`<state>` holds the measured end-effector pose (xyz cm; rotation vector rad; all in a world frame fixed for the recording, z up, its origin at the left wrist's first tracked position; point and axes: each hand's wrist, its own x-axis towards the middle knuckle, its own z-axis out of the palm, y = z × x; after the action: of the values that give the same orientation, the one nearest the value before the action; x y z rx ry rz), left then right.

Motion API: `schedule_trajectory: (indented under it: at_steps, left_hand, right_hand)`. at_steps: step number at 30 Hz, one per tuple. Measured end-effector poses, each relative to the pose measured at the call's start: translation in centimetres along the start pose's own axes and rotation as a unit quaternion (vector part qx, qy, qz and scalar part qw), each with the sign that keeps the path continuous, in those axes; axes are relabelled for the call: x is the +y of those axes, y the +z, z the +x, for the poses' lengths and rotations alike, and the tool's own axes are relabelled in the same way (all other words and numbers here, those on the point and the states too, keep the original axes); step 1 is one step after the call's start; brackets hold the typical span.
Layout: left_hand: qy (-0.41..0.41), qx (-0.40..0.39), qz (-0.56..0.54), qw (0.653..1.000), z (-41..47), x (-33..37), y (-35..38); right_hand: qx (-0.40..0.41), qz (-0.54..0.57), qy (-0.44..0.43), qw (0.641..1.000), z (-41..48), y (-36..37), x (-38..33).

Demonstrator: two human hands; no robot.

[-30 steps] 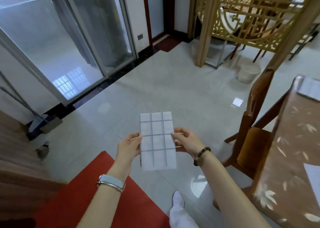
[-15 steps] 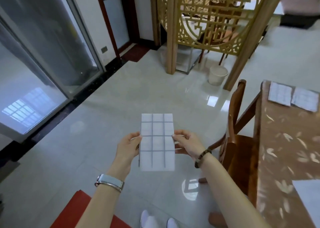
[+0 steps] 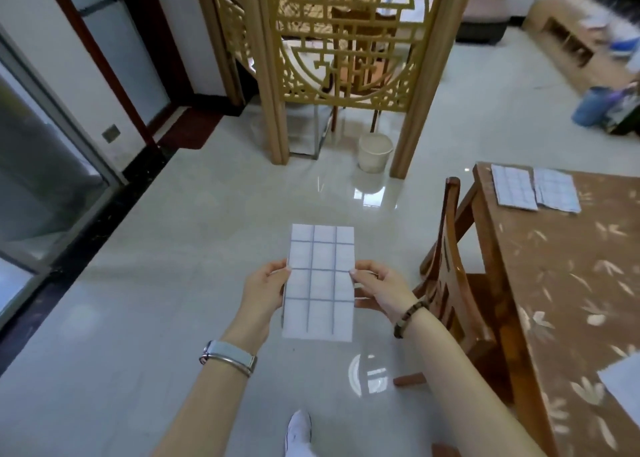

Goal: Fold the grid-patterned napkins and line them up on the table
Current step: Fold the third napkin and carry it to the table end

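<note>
1. A folded grid-patterned napkin (image 3: 318,283) is held upright above the floor (image 3: 173,248), pinched at its long edges: the left hand (image 3: 265,292) at 9 o'clock, the right hand (image 3: 379,288) at 3 o'clock, thumbs on the near face.
2. Two folded napkins (image 3: 535,193) are laid side by side, edges touching, at the far corner of the counter (image 3: 554,283), at 2 o'clock from the held one and well apart from it. That much is judged done.
3. A white sheet corner (image 3: 623,384) is seen at the counter's near right edge; whether it is another napkin cannot be told.
4. Left to do, by judgement: the held napkin is to be set next in the row.
5. Against the earlier frames, the grip is unchanged; the view has been turned right, so that more of the counter and the chair (image 3: 453,283) is shown and the red mat is lost from sight.
</note>
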<state>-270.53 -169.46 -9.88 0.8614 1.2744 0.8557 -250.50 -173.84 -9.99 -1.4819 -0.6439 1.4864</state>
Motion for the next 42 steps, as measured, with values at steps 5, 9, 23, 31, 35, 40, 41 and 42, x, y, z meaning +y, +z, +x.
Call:
schedule_trajectory:
  at_steps: [5,9,23,31,35,40,41,42]
  left_hand:
    - [0.004,-0.046,0.041,0.998,5.5,3.5,-0.8]
    - [0.013,-0.070,0.075,0.995,9.4,5.1,-1.2]
    - [-0.015,-0.087,0.065,0.994,20.6,8.4,3.4]
    - [-0.002,-0.084,0.059,0.995,29.0,13.0,11.3]
    - [-0.007,-0.097,0.064,0.993,32.2,14.2,15.6]
    - [-0.031,-0.126,0.062,0.990,35.1,14.3,19.9]
    - [-0.035,-0.135,0.060,0.988,35.6,14.5,20.7]
    - [-0.037,-0.144,0.063,0.987,36.2,14.8,21.6]
  right_hand:
    - [0.039,0.032,-0.012,0.999,3.7,1.8,-1.9]
    - [0.059,0.057,-0.015,0.997,6.1,3.0,-2.8]
    - [0.102,0.072,-0.011,0.992,17.1,0.9,-7.0]
    - [0.129,0.083,-0.026,0.988,25.3,-4.2,-13.1]
    - [0.137,0.091,-0.034,0.986,28.2,-7.8,-15.9]
    - [0.174,0.092,-0.030,0.980,30.2,-11.6,-17.3]
    - [0.183,0.093,-0.029,0.978,30.6,-12.3,-17.4]
    - [0.192,0.097,-0.029,0.976,30.9,-13.0,-17.6]
